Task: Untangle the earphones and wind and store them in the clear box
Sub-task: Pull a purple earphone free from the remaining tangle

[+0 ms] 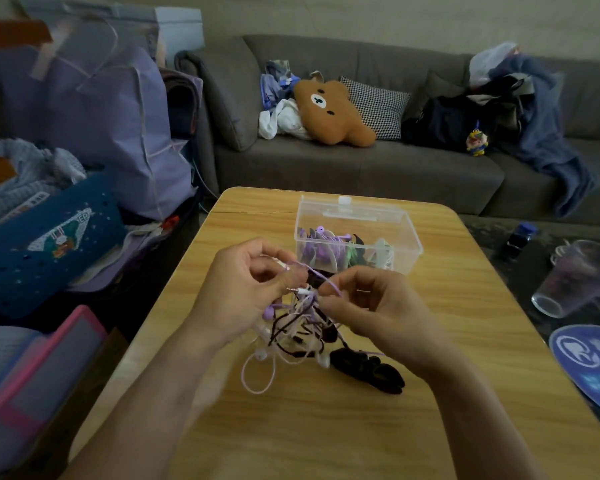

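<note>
Both hands work close together above the wooden table point(326, 427), with a tangle of earphone cables point(297, 322) bunched between them. The left hand point(236, 292) curls its fingers around the white and purple strands, while the right hand point(368, 303) pinches a purple cable point(329, 280) between thumb and fingertips. A white loop and earbuds hang below the hands onto the table (black cords are mixed in too). Just beyond the right hand stands the clear box point(357, 233), lid open, with wound earphones inside. A black bundle point(368, 372) lies under the right wrist.
</note>
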Action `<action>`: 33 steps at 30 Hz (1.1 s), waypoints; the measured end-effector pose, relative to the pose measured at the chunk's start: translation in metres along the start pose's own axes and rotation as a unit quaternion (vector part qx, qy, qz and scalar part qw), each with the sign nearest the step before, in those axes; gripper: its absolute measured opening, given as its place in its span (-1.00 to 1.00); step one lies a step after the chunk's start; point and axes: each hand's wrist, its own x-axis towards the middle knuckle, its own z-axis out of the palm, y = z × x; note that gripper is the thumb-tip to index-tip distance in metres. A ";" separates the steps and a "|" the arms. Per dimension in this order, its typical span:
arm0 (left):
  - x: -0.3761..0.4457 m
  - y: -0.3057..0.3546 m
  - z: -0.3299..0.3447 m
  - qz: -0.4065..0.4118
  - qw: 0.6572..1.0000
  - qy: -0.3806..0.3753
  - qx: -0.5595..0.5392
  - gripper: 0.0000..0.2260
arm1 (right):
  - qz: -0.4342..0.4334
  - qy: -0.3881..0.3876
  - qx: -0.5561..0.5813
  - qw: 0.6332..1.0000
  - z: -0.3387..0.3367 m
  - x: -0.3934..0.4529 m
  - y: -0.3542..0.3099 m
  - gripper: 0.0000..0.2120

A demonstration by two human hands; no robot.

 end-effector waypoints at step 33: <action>0.000 -0.005 0.003 0.006 0.999 0.003 0.041 -0.69 | -0.060 0.062 -0.081 0.993 0.015 0.006 0.013 -0.75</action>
